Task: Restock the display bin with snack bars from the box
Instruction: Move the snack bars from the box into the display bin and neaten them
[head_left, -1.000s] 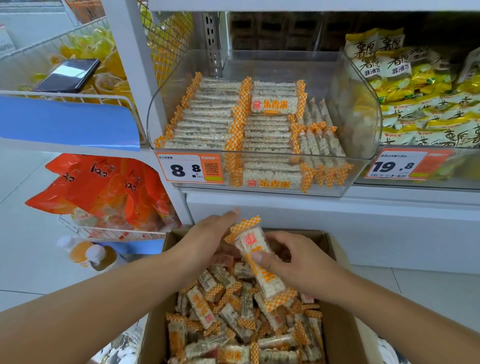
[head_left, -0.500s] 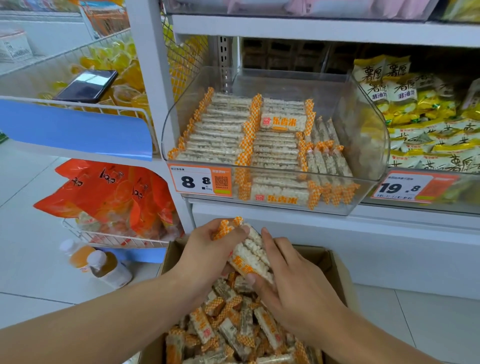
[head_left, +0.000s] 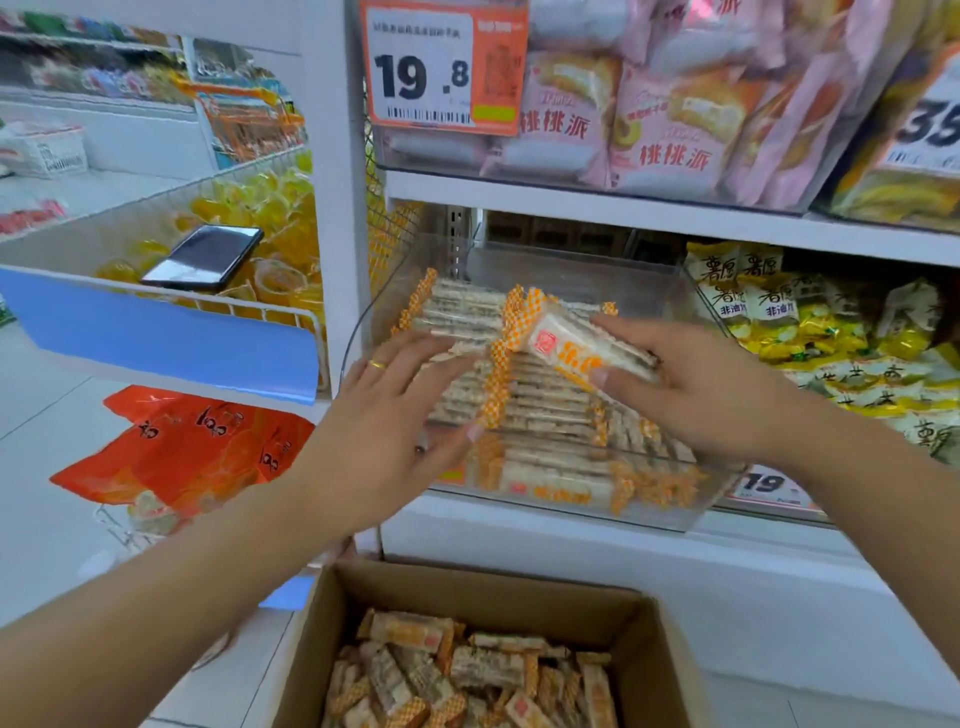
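Right hand (head_left: 711, 395) over the clear display bin (head_left: 691, 512), grip closed on a small stack of snack bars (head_left: 582, 345), thumb under the near face, fingers across the top; stack tilted, orange-checked ends pointing toward 10 o'clock. Left hand (head_left: 387, 431) at 9 o'clock of that stack, fingers straight and spread, holding nothing, fingertips (head_left: 452, 353) just touching the rows of bars already lying in the bin; gold ring (head_left: 377, 364) on one finger. Held stack above the middle rows, resting on or just over them, cannot tell which. Bin on a white shelf (head_left: 597, 551), partly filled with bars in tidy rows. At 6 o'clock, low in view, open cardboard box (head_left: 498, 592) with more bars heaped loosely inside, well apart from both hands. At 12 o'clock an orange price tag (head_left: 441, 67) reading 19.8, beside pink packets (head_left: 649, 104). At 3 o'clock yellow snack bags (head_left: 831, 338). At 9 o'clock a wire basket with a dark phone (head_left: 202, 257) lying on yellow goods; below it orange bags (head_left: 182, 447). White upright post (head_left: 332, 208) between basket and bin.
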